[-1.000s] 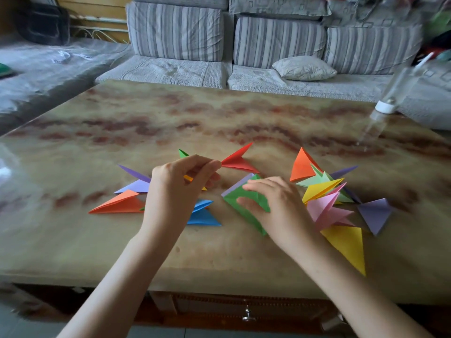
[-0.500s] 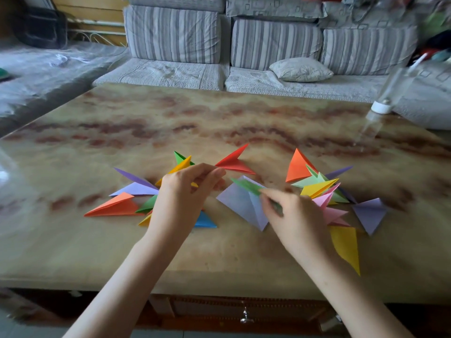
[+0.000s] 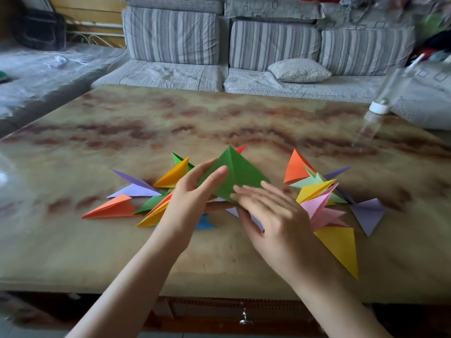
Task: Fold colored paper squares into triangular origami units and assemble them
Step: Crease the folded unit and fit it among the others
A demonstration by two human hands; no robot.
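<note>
Soft, dim daylight; pale glare on the glossy marbled tabletop (image 3: 146, 132) at frame left; the right hand (image 3: 275, 215) blurs; edges bow.

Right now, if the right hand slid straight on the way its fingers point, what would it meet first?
The green paper: the fingertips of the right hand seem to be at its lower edge, though blur hides contact. The left hand holds it.

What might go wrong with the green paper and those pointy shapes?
The green folded paper is pinched in the air by the left hand, so a crease might go crooked. The right hand is next to the pink folded units; its arm might sweep the yellow paper triangle off the brown-patterned table.
</note>
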